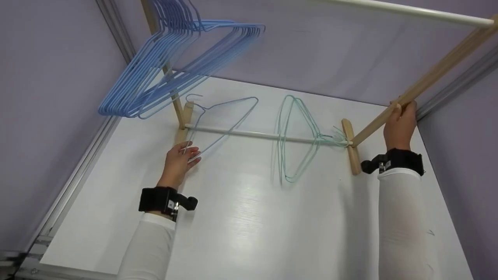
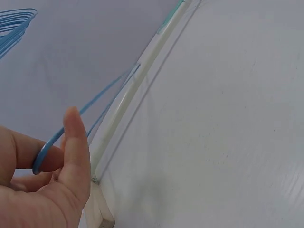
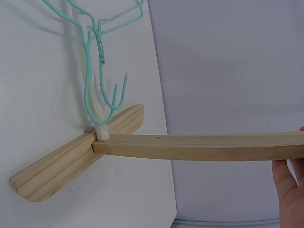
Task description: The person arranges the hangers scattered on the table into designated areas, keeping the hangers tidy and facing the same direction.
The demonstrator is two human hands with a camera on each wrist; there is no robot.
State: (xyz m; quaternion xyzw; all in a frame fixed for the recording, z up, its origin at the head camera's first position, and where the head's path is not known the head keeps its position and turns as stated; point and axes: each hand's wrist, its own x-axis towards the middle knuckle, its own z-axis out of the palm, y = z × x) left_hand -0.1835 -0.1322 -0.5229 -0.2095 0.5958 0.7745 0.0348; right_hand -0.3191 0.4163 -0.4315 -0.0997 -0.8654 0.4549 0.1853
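Note:
My left hand holds a thin blue wire hanger by one lower corner. In the left wrist view its wire passes between the thumb and fingers. The hanger stands tilted over the lower white rod, its hook near the rack's left wooden foot. My right hand grips the right wooden post, thumb in front. Only some of its fingers show in the right wrist view. Several mint-green hangers are at the rod's right end, their hooks close to the post's base.
A thick bunch of blue hangers hangs at the upper left, above my left hand. The upper white rod crosses the top right. The rack's right foot lies on the white table. Purple-grey panels enclose the space.

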